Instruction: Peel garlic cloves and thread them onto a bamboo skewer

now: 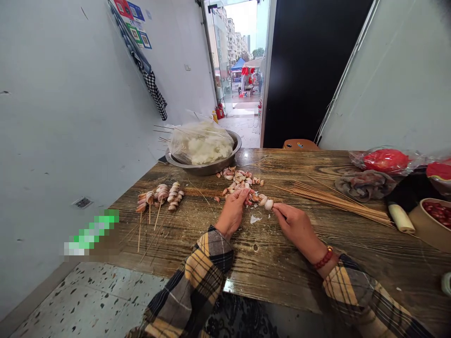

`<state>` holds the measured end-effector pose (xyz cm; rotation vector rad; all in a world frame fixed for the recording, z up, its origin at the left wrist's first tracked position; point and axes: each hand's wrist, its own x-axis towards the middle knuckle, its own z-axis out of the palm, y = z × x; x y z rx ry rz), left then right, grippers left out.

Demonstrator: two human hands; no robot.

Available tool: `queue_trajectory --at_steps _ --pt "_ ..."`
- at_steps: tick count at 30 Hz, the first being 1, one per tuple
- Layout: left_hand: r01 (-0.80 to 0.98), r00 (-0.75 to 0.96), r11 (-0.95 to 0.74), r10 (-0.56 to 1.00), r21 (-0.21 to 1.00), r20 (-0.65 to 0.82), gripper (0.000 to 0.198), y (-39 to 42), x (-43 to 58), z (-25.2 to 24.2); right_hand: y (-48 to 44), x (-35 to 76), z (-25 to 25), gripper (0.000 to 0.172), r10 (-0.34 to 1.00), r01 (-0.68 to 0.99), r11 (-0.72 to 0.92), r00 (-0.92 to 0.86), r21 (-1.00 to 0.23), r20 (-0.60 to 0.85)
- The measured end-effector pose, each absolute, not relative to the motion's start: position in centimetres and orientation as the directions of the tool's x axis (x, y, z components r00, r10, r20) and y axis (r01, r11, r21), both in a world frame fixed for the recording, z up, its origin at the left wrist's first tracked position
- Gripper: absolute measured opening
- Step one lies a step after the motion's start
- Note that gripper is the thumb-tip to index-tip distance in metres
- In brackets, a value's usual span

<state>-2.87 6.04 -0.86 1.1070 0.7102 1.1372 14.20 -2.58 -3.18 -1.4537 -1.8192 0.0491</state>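
My right hand [296, 224] pinches the near end of a skewer threaded with garlic cloves [268, 204], held level above the table. At the skewer's other end my left hand [232, 209] is closed in a pinch, with what looks like a garlic clove at its fingertips; the fingers partly hide it. Just behind my hands lies a loose pile of pinkish unpeeled garlic cloves [239, 177]. A flake of white garlic skin [255, 219] rests on the wood between my wrists. Finished-looking garlic skewers [161, 193] lie together at the left.
Bare bamboo skewers [327, 199] spread across the right side. A steel basin [204, 170] holding a plastic bag of pale stuff stands at the back left. Along the right are a crumpled cloth [364, 184], a red bundle in plastic [385, 160] and a bowl [428, 230] of dark red fruit.
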Motion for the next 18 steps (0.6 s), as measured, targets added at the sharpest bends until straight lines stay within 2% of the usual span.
queue_trajectory --at_steps 11,18 --pt "-0.354 0.380 0.070 0.922 0.933 0.075 0.031 5.52 -2.88 -0.41 -2.67 14.17 -2.67 0.024 0.835 0.760 0.365 -0.013 -0.538 0.550" --pt "-0.265 0.378 0.034 0.923 0.964 0.071 0.033 5.12 -2.89 0.04 -2.83 13.95 -2.29 0.024 0.842 0.747 0.360 -0.003 -0.559 0.539"
